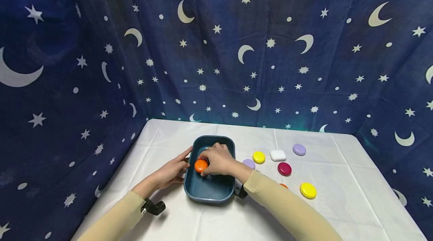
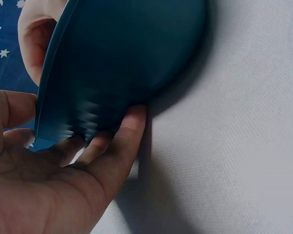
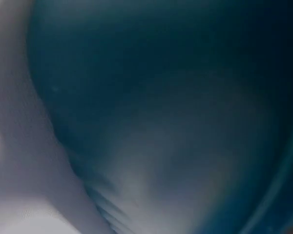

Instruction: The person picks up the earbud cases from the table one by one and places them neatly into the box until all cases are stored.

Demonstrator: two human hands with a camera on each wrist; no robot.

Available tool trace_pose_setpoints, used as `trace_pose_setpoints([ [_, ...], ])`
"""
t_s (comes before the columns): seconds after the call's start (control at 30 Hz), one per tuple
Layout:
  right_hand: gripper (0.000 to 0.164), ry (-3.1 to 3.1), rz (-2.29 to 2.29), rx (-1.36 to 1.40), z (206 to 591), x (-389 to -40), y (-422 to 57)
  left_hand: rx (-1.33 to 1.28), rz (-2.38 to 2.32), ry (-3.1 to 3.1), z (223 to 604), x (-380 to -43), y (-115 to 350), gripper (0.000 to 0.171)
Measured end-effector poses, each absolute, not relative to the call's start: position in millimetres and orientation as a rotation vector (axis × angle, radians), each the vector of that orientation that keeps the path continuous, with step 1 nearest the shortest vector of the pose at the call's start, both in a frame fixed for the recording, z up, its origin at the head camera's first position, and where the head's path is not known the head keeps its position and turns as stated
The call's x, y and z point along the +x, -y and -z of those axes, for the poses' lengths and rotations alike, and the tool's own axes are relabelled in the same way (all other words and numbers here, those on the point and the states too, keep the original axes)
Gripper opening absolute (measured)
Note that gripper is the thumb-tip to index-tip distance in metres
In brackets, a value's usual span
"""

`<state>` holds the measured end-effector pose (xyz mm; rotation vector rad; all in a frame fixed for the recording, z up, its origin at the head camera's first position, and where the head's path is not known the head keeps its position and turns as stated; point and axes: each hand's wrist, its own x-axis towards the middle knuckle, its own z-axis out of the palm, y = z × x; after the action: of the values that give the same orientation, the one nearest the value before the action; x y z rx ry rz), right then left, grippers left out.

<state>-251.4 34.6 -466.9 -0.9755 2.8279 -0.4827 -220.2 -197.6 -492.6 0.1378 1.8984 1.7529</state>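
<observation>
A dark teal rectangular bin [image 1: 209, 198] with rounded corners stands on the white-covered table. My right hand [image 1: 218, 160] reaches inside it and pinches a glossy orange disc [image 1: 201, 165] between thumb and fingers, near the bin's left wall. Against the outside of that wall rests my left hand [image 1: 172, 173]. In the left wrist view, the left hand's fingertips [image 2: 136, 113] touch the bin's ribbed outer side, with the fingers fairly straight. The right wrist view is blurred and filled by the teal bin [image 3: 112, 73]; the disc does not show there.
Right of the bin lie two yellow discs [image 1: 258, 157], two lilac discs [image 1: 299, 149], a white rounded block [image 1: 278, 155] and a dark red disc [image 1: 284, 169]. Another orange disc [image 1: 283, 185] is mostly hidden by the right sleeve. A star-and-moon curtain [image 1: 230, 75] hangs behind the table.
</observation>
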Motion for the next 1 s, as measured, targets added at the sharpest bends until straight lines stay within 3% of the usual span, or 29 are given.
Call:
trace_pose_setpoints([
  [0.17, 0.062, -2.788, 0.545, -0.952, 464, -250, -44, 0.138, -1.744, -1.907, 492, -221, 197, 0.074],
  [0.67, 0.060, -2.801, 0.789, -0.920, 428, -238, -86, 0.111, -1.739, -1.950, 491, -220, 194, 0.073],
  [1.0, 0.062, -2.873, 0.954, -0.880, 422, -236, -140, 0.083, -1.729, -1.992, 491, -218, 194, 0.072],
])
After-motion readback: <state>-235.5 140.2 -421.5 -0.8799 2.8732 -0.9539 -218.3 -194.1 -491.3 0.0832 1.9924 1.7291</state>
